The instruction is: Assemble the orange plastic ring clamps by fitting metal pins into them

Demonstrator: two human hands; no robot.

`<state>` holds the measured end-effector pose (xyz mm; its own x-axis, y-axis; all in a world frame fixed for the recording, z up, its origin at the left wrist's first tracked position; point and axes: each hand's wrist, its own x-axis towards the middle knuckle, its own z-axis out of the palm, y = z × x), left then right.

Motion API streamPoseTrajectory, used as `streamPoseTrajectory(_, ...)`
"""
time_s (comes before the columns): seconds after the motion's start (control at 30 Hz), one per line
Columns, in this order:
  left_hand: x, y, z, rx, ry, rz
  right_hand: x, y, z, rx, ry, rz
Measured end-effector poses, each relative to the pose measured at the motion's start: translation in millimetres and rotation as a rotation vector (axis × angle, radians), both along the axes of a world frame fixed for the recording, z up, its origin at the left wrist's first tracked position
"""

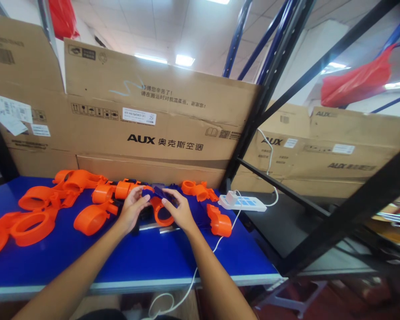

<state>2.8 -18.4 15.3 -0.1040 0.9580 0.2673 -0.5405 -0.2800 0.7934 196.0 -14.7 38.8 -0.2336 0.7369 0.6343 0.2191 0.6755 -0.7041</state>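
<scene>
Over the middle of the table, my left hand (132, 210) is closed, with its fingertips on an orange plastic ring part (162, 217). My right hand (180, 210) pinches a dark, flat piece (159, 192) close against that part. The two hands are a short way apart, and the ring shows between them. The exact contact of the left fingers is partly hidden. Just left of my left hand lies another orange ring part (90, 219). To the right of my right hand is an orange ring part (220, 222). Thin metal strips (169, 229) lie below the hands.
Several orange ring parts (33, 227) cover the left of the blue table (146, 262). A white power strip (253, 203) sits at the right, its cable (216, 245) crossing the front edge. Cardboard (173, 115) stands behind, and a black frame post (250, 133) rises at right.
</scene>
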Motion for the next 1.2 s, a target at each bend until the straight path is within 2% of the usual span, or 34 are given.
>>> streamPoseTrajectory(0.2, -2.6, 1.4, -3.1, 0.02, -0.043, -0.013, 0.8, -3.6, 2.1, 0.042, -0.058, 0.024)
streamPoseTrajectory(0.47, -6.5, 0.8, -2.9, 0.097, -0.081, -0.078, 2.7, -9.4, 2.4, 0.148, -0.357, -0.029)
streamPoseTrajectory(0.67, -3.0, -1.6, -0.1, 0.13, 0.035, 0.042, 3.2, -12.2, 5.4, 0.276, -0.532, -0.105)
streamPoseTrajectory(0.93, -3.1, 3.3, -8.3, 0.193, 0.218, 0.125, 5.3, -10.8, 1.7, 0.377, -0.561, -0.148)
streamPoseTrajectory(1.2, -3.8, 11.2, -12.0, 0.184, 0.215, 0.127, 5.5, -7.8, -1.6, 0.396, -0.548, -0.136)
